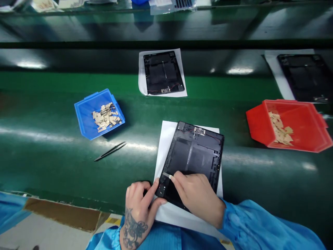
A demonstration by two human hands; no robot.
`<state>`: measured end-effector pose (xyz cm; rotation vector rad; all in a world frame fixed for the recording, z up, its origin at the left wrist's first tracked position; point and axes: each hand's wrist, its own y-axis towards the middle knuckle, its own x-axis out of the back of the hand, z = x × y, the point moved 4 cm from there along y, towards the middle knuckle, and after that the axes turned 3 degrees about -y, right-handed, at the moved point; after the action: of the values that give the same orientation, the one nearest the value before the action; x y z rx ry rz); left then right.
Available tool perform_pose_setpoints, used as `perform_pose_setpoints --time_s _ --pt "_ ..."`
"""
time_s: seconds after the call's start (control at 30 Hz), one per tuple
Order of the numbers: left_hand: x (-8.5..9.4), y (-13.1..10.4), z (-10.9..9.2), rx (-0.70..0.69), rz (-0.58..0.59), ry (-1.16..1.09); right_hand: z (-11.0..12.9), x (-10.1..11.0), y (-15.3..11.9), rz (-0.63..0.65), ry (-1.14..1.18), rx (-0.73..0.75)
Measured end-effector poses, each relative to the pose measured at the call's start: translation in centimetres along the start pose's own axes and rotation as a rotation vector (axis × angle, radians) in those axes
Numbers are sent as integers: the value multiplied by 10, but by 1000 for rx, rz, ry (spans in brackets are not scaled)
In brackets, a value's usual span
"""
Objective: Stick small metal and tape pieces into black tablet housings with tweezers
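A black device housing (200, 152) lies at a tilt on a sheet of white paper (162, 139) in front of me. My left hand (142, 203) rests at its lower left corner, with the index finger and thumb apart and touching the edge; nothing is held in it. Over the housing's lower part, my right hand (196, 194) pinches a small pale strip (167, 175) close to the left edge. Part of the housing is hidden under that hand.
A blue bin (85, 119) of small pale pieces stands left, with black tweezers (110, 151) below it. A red bin (307, 125) with similar pieces is at right. Two more housings (163, 73) (307, 78) lie on paper further back.
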<state>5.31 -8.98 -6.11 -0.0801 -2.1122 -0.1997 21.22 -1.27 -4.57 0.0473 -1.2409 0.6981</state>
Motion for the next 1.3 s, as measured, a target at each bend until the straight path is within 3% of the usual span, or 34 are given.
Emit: perform_pose_setpoints --time_s 0.17,0.27,0.53,1.03,1.3 --pt "1 1 0 -14 -12 -1 0 -6 -7 -163 -44 174" --pt "1 1 0 -13 -2 -2 3 -7 -8 -187 -59 226" --pt "1 2 -1 -34 -16 -13 10 -10 -7 -118 -53 121" --pt "0 1 0 -28 -11 -18 15 -8 -13 -324 -57 138" --pt "1 2 -1 -49 -31 -20 20 -11 -13 -295 -49 57"
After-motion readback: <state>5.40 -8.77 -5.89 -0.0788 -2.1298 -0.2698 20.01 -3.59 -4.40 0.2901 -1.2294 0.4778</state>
